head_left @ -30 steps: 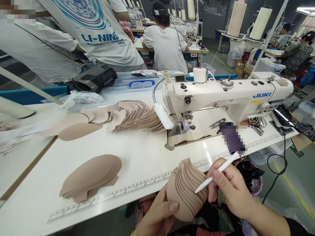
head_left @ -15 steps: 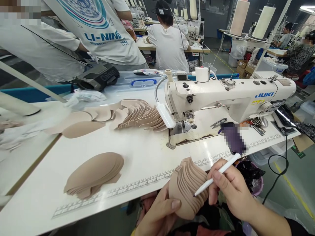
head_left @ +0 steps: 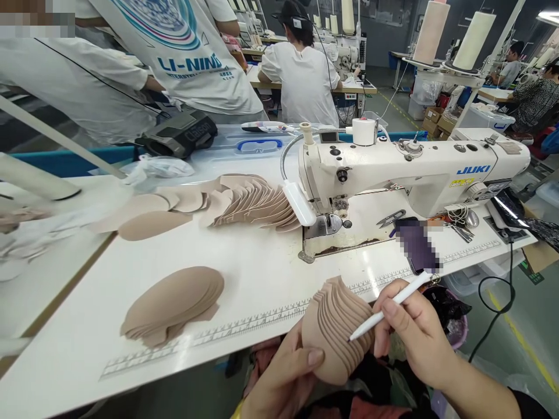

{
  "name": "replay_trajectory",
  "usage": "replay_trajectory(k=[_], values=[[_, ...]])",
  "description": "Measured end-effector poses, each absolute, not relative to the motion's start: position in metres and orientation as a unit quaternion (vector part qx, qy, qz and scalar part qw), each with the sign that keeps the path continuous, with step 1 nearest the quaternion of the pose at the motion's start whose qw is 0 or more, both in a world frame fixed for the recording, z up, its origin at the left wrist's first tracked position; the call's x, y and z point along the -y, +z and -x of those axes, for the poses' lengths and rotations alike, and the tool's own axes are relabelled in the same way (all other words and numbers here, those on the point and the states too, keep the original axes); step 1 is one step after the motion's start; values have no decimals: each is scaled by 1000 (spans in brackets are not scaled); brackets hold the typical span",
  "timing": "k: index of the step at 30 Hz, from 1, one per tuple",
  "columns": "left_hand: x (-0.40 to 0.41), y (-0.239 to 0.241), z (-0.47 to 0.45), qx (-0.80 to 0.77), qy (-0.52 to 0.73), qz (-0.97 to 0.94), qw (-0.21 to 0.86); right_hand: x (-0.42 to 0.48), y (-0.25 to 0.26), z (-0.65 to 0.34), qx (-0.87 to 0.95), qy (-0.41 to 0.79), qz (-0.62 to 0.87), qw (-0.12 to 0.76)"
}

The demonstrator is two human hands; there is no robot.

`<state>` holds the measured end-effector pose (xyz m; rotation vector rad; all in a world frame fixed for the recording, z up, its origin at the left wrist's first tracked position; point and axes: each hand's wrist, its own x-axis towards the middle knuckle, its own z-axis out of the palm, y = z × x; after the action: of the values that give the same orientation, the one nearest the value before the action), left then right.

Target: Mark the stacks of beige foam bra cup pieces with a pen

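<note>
From here I see the left hand point(head_left: 288, 368) closed around a fanned stack of beige pieces point(head_left: 329, 337) at the sewing table's point(head_left: 262, 262) near edge. Just right of it, the right hand point(head_left: 413, 331) pinches a white pen point(head_left: 369, 325) slanting down-left to the stepped edges; tip contact I can't confirm.

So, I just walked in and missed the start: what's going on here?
The person's left hand holds a fanned stack of beige pieces near the edge of the table, and the right hand holds a white pen with its tip at the stack's layers. A separate pile lies on the table; more overlapping pieces lie beside the sewing machine.
</note>
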<state>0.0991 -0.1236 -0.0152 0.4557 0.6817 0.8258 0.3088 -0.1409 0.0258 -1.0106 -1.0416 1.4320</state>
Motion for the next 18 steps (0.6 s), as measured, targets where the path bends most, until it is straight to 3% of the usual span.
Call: replay_trajectory(k=[18], values=[[118,-12,-104,-339,397,-199,829,140,29,-306,460,606,403,509]])
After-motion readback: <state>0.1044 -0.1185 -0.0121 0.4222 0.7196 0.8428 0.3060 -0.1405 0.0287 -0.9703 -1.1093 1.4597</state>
